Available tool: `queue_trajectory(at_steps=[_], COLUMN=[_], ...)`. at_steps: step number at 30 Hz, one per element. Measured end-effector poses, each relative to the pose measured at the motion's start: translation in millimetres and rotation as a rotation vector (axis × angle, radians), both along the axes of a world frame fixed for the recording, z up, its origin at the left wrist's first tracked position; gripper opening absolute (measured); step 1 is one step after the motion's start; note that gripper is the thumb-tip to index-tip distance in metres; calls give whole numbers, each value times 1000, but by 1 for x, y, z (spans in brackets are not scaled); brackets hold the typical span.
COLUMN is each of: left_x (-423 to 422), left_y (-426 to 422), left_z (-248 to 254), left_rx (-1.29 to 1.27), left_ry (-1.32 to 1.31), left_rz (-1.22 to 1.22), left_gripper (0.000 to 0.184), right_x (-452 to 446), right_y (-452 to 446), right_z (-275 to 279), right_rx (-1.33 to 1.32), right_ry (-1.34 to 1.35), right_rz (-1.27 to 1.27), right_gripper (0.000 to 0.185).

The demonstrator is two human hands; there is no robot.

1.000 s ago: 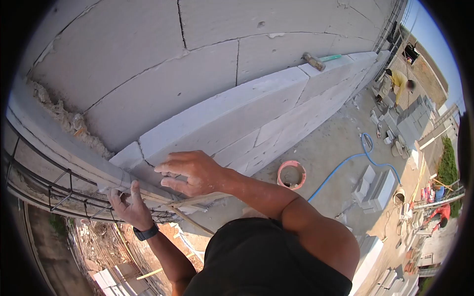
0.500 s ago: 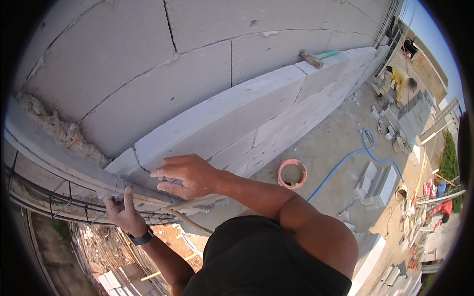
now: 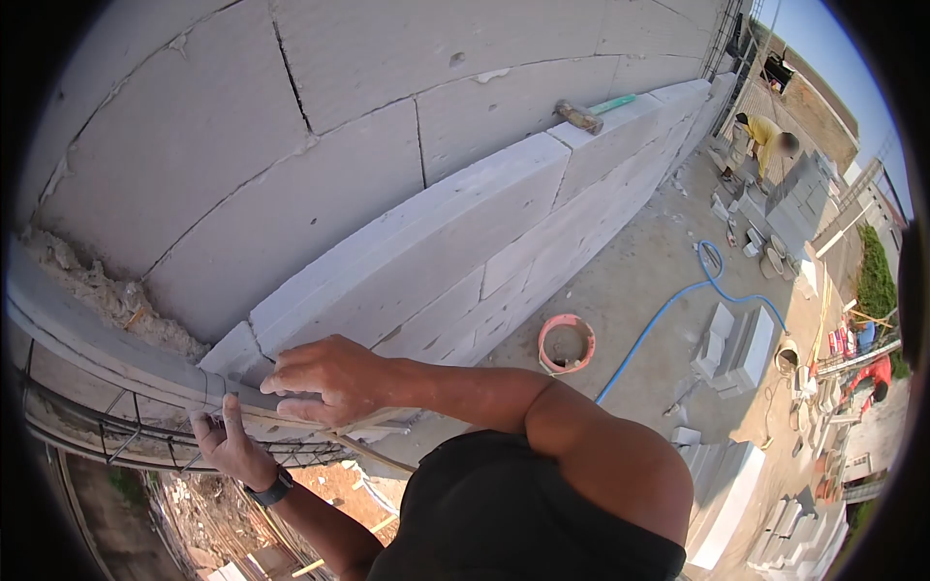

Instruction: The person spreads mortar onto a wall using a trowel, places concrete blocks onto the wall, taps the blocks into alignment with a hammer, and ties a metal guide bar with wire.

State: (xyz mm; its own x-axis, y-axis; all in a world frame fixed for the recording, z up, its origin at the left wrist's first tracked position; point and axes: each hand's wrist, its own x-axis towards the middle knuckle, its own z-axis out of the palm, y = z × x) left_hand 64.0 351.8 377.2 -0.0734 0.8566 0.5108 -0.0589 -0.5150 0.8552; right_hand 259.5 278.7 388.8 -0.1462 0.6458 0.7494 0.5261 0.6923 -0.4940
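Along a tall wall of pale blocks (image 3: pixel 368 155) runs a lower course of white blocks (image 3: pixel 417 247), with a small end block (image 3: pixel 231 354) at its left end. My right hand (image 3: pixel 329 380) is beside that end, fingers apart and bent, with nothing visible in it. My left hand (image 3: pixel 232 445), with a dark watch on the wrist, is at the outer edge of a grey board (image 3: pixel 116 353), thumb and fingers spread. Whether its fingertips touch the board is unclear. A hammer (image 3: pixel 581 117) with a green handle lies on top of the white blocks.
A pink bucket (image 3: pixel 567 343) stands on the grey floor near a blue hose (image 3: pixel 668 302). Stacked blocks (image 3: pixel 741 353) lie further right. A person in yellow (image 3: pixel 765 140) bends over at the upper right, another in red (image 3: pixel 877 373) at the far right. Rebar (image 3: pixel 116 441) runs below the board.
The view has shifted, so the hammer and wall sit further left. My right hand has moved down and left, closer to the board's edge and my left hand.
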Motion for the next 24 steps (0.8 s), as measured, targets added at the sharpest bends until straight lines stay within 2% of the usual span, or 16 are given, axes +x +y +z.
queue_trajectory(at_steps=[6,12,14,17,24], left_x=[-5,5,-7,-9,-8], left_y=[4,2,10,15,10], left_z=[-7,-6,-19,-30,-24], left_rx=[2,127,127,172,337], left_ry=[66,-39,111,161,431], left_rz=[16,19,77,137,320], left_gripper=[19,27,28,32,33], right_x=[2,3,1,-2,-2], right_y=[-5,-10,-10,-11,-18], right_z=[-10,-5,-9,-15,-23], right_rx=[-48,-80,-80,-78,-146], right_ry=[10,17,6,-3,43], right_rz=[-27,-36,-35,-32,-38], right_gripper=[28,29,29,30,31])
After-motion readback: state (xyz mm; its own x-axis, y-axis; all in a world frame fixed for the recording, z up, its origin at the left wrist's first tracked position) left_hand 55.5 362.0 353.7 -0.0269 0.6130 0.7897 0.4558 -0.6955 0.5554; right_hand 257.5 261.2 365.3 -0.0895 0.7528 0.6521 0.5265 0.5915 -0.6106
